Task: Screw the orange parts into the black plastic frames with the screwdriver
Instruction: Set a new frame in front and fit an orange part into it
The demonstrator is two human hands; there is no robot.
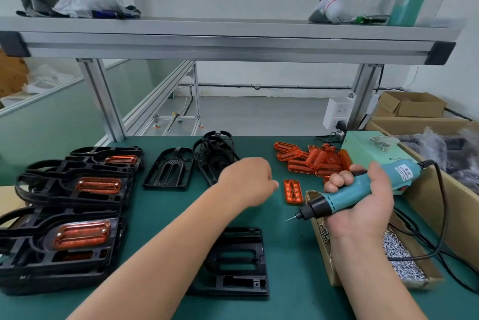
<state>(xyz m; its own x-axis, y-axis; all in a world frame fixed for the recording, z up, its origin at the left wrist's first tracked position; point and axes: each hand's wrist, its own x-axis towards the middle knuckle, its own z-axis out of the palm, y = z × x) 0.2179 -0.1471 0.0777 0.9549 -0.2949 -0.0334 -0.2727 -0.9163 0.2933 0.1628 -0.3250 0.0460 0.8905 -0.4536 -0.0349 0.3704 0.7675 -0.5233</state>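
My right hand (363, 205) grips a teal electric screwdriver (360, 189), bit pointing left and down. My left hand (246, 180) hovers over the green mat with fingers curled, just left of a single orange part (293, 191); nothing shows in it. A heap of orange parts (315, 161) lies at the back right. An empty black frame (233, 262) lies in front of me, partly under my left forearm. Stacked black frames with orange parts fitted (77, 216) fill the left side. More bare frames (168, 168) lie at the back centre.
A cardboard box of small silver screws (404, 255) sits under my right wrist. The screwdriver's black cable (440, 216) loops over it. A green control box (368, 148) and larger cartons stand at the right. An aluminium shelf (233, 42) spans overhead.
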